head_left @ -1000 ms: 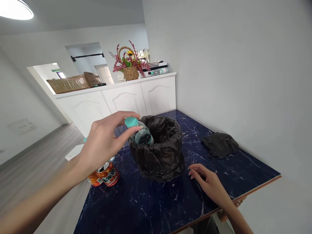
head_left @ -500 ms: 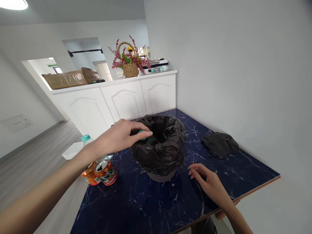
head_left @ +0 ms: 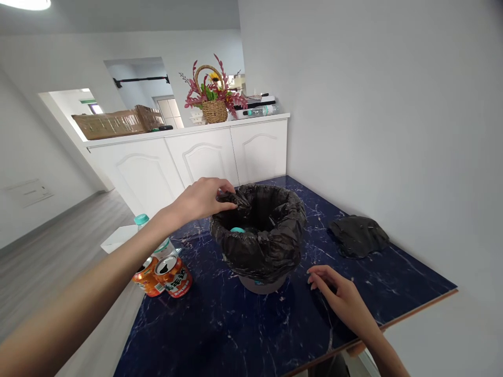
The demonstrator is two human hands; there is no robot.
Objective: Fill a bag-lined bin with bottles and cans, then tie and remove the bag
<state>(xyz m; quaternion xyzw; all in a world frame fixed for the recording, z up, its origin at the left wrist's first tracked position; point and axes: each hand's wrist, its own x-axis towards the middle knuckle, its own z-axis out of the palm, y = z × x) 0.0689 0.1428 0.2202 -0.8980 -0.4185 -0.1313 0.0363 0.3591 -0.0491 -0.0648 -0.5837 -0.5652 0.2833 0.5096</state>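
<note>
A small bin lined with a black bag (head_left: 271, 246) stands in the middle of the dark blue marble table (head_left: 243, 330). A teal bottle cap (head_left: 237, 230) shows inside the bin. My left hand (head_left: 204, 198) pinches the far left edge of the black liner. Resting on the table right of the bin, my right hand (head_left: 340, 296) has its fingers loosely curled and holds nothing.
Two orange cans (head_left: 167, 275) and a teal-capped bottle (head_left: 142, 221) stand at the table's left edge. A crumpled black bag (head_left: 359, 236) lies near the wall at right. White cabinets (head_left: 188, 157) with a flower basket (head_left: 214, 102) stand behind.
My left hand lowered the teal-capped bottle into the bin and let it go, then moved up to the liner's rim and pinched it. My right hand stayed put.
</note>
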